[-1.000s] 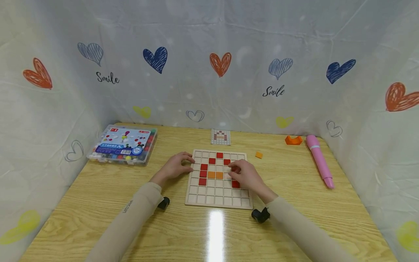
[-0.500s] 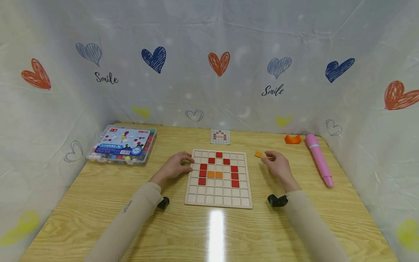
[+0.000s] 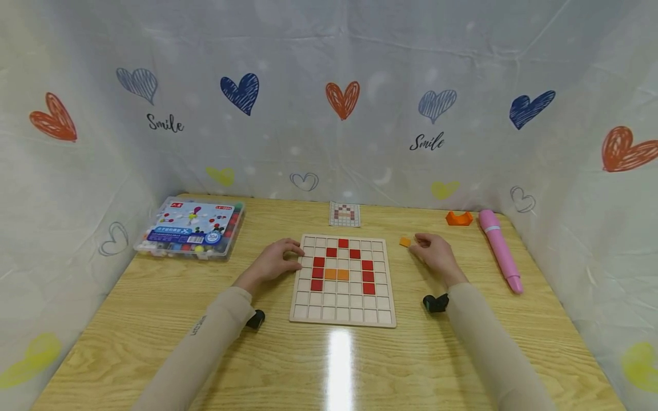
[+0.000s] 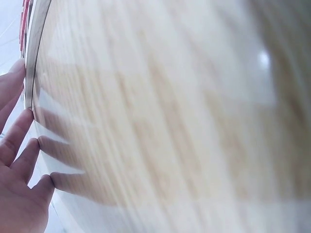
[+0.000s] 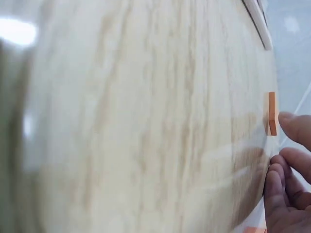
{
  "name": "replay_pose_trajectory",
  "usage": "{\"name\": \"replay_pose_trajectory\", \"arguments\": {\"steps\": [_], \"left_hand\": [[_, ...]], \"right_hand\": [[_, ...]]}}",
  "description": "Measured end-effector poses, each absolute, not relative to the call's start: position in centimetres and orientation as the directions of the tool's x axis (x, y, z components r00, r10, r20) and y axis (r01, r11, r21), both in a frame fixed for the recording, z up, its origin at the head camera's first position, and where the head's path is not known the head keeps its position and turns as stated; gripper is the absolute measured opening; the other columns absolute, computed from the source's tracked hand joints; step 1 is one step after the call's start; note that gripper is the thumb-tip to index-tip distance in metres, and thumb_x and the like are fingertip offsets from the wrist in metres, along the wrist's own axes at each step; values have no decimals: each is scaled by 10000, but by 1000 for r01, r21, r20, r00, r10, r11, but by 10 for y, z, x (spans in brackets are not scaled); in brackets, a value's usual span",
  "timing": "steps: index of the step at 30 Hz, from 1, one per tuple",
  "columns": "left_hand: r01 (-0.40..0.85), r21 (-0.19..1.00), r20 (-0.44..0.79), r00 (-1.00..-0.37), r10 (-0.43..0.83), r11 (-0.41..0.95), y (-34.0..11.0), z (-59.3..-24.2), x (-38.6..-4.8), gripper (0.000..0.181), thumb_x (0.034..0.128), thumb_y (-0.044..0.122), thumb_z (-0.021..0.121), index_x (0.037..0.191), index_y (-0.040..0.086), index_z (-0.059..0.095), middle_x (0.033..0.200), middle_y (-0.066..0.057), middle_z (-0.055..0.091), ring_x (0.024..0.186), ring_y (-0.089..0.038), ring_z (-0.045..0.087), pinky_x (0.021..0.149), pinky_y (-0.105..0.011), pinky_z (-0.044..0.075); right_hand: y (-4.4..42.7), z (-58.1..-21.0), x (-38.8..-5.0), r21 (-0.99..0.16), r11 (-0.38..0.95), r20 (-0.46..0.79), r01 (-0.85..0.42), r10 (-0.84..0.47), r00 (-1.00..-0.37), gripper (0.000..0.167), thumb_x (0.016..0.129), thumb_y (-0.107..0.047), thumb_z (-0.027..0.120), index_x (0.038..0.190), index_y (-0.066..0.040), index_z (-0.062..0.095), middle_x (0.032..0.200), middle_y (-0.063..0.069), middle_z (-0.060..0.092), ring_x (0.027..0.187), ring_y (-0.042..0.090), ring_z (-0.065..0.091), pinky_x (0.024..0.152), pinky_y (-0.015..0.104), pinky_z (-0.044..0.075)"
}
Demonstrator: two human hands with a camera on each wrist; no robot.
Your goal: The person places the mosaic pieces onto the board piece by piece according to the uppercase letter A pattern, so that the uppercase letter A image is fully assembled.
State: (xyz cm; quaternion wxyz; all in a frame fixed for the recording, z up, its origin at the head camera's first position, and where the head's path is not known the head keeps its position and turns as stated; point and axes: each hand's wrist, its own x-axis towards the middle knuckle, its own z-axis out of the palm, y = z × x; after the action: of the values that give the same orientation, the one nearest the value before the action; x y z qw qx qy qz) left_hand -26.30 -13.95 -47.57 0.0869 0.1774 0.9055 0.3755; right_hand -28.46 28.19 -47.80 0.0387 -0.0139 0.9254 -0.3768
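Note:
In the head view a wooden grid board (image 3: 342, 308) lies on the table, with several red square tiles (image 3: 367, 277) and two orange tiles (image 3: 336, 274) in its cells. My left hand (image 3: 272, 261) rests at the board's left edge, thumb and index finger touching it, the other fingertips on the table in the left wrist view. Right of the board lies a loose orange tile (image 3: 405, 242). My right hand (image 3: 436, 255) is just to its right, fingers bent loosely. The right wrist view has a fingertip close beside the orange tile (image 5: 272, 114), not gripping it.
Behind the board lies a small pattern card (image 3: 345, 214). A clear box of colored parts (image 3: 190, 228) stands at the back left. At the back right are an orange curved piece (image 3: 459, 218) and a pink pen-like stick (image 3: 501, 251). A printed curtain (image 3: 288, 137) surrounds the table.
My right hand has moved off the board to the right, to the loose orange tile, uncovering red tiles on the board's right side. The left hand has stayed at the board's edge.

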Motion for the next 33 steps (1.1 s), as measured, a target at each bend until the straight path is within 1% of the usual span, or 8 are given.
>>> {"name": "replay_pose_trajectory", "arguments": {"steps": [5, 12, 16, 21, 24, 30, 33], "left_hand": [[258, 712, -19, -923, 385, 653, -140, -476, -263, 265, 886, 145, 731, 1137, 70, 698, 1395, -155, 511, 1353, -372, 393, 1134, -517, 283], [252, 713, -20, -926, 378, 654, -140, -475, -262, 260, 880, 141, 737, 1130, 75, 702, 1392, -150, 517, 1351, -367, 399, 1135, -513, 283], [247, 711, -26, -926, 376, 659, -139, -475, -263, 262, 881, 141, 735, 1132, 76, 700, 1393, -149, 515, 1354, -364, 396, 1139, -511, 277], [253, 704, -24, -925, 379, 663, -139, -475, -263, 255, 883, 138, 732, 1127, 69, 700, 1390, -155, 515, 1346, -366, 402, 1137, -510, 281], [257, 701, -24, -924, 382, 665, -139, -476, -263, 254, 886, 141, 730, 1128, 70, 701, 1391, -153, 513, 1343, -364, 406, 1135, -508, 285], [241, 707, -37, -926, 375, 665, -139, -475, -263, 262, 888, 149, 729, 1138, 75, 700, 1403, -147, 507, 1359, -360, 388, 1141, -507, 274], [242, 711, -35, -926, 377, 661, -139, -475, -263, 263, 887, 147, 729, 1138, 73, 699, 1404, -149, 508, 1362, -362, 385, 1142, -506, 272]], "right_hand": [[276, -481, -291, -679, 731, -9, -70, -104, -995, 536, 935, -185, 645, 1375, 80, 492, 1337, 269, 539, 1178, 398, 540, 1004, 511, 435], [272, -486, -295, -622, 766, 84, -166, -145, -986, 439, 910, -128, 665, 1268, 109, 577, 1208, 293, 579, 1054, 397, 563, 937, 520, 459], [271, -487, -295, -620, 765, 82, -173, -155, -984, 386, 912, -124, 675, 1224, 94, 611, 1159, 266, 578, 1010, 366, 569, 904, 500, 471], [270, -487, -294, -624, 763, 49, -166, -173, -984, 311, 927, -117, 666, 1181, 63, 644, 1145, 234, 587, 1007, 348, 593, 903, 483, 488], [270, -486, -295, -621, 767, 33, -160, -179, -983, 318, 930, -130, 665, 1186, 58, 644, 1144, 226, 605, 1009, 339, 597, 907, 479, 489], [269, -485, -294, -625, 764, 26, -163, -188, -982, 385, 914, -171, 688, 1206, 72, 627, 1148, 224, 607, 1005, 325, 576, 910, 476, 475], [269, -484, -294, -615, 769, 32, -175, -198, -980, 365, 913, -165, 689, 1181, 77, 633, 1129, 225, 608, 994, 327, 573, 905, 478, 474]]}}
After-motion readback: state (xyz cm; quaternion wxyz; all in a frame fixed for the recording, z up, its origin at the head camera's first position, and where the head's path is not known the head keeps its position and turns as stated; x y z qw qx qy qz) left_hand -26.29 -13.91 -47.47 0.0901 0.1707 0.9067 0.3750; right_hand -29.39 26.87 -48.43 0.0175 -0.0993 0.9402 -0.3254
